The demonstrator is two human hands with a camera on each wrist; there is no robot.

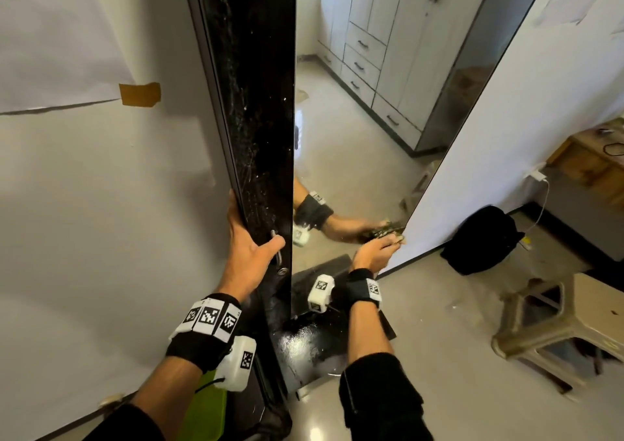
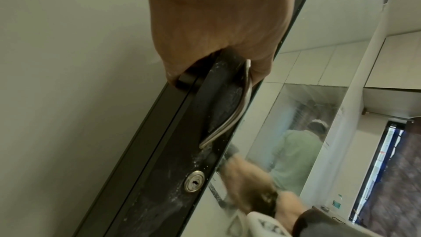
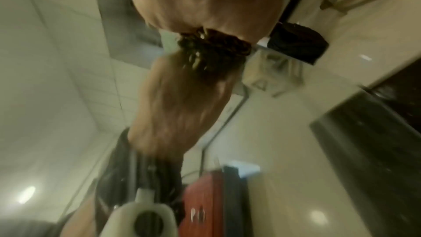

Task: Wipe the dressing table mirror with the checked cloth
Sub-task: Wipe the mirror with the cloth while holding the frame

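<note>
The tall mirror (image 1: 358,143) is set in a black door panel (image 1: 260,103) with a dusty frame. My left hand (image 1: 251,244) grips the panel's edge, fingers wrapped behind it and thumb by the metal handle (image 2: 230,113). My right hand (image 1: 380,250) holds the dark checked cloth (image 1: 393,234) bunched up against the glass near the mirror's lower right edge. The right wrist view is blurred; it shows the cloth (image 3: 216,46) pressed between my hand and its reflection. A keyhole (image 2: 194,183) sits below the handle.
A white wall (image 1: 84,187) with a taped paper lies left of the door. A black bag (image 1: 483,238) sits on the floor to the right, with a beige plastic stool (image 1: 567,325) nearer me. A wooden desk (image 1: 594,160) stands at the far right.
</note>
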